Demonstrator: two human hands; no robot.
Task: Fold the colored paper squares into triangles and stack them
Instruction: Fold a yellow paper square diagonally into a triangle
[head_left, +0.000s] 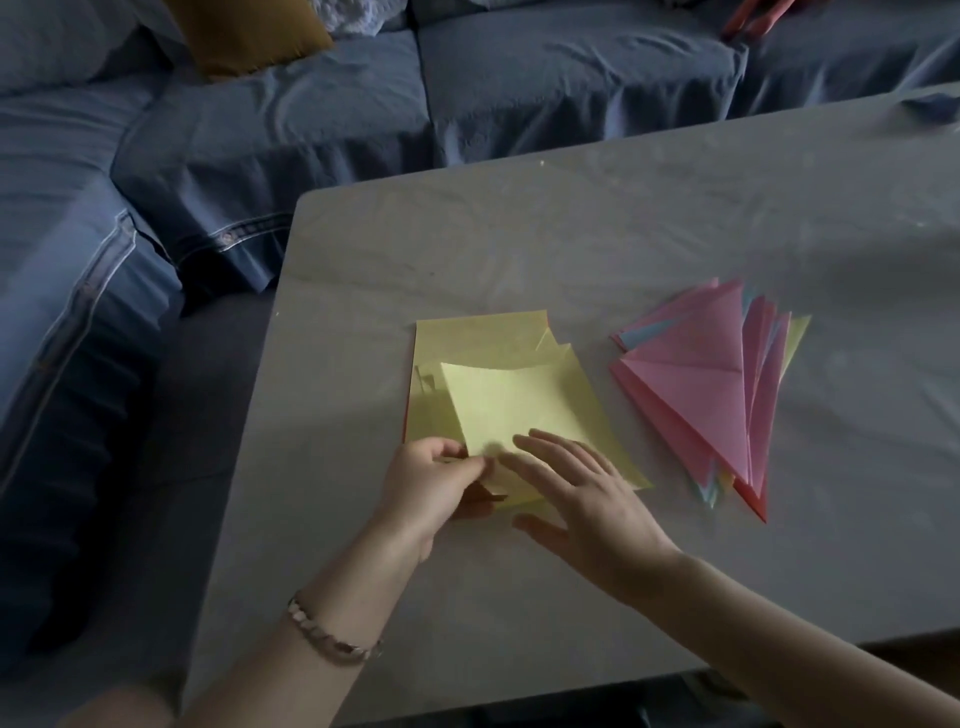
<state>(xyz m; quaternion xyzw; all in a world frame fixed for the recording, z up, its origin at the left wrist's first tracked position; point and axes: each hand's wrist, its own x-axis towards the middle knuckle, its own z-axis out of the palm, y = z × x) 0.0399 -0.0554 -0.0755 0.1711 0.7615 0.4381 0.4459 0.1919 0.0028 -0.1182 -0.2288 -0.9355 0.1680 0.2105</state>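
A pile of yellow paper squares (478, 338) lies on the grey table (623, 218). The top yellow sheet (509, 400) curls upward off the pile. My left hand (431, 478) pinches that sheet's near corner between thumb and fingers. My right hand (576, 488) has straight fingers resting flat on the sheet's near edge, beside the left hand. To the right sits a fanned stack of folded triangles (711, 384), pink on top, with blue and yellow edges showing underneath.
A blue-covered sofa (363, 104) wraps around the table's far and left sides, with a mustard cushion (244, 31) on it. The table's left edge runs close to the pile. A bracelet is on my left wrist (332, 634).
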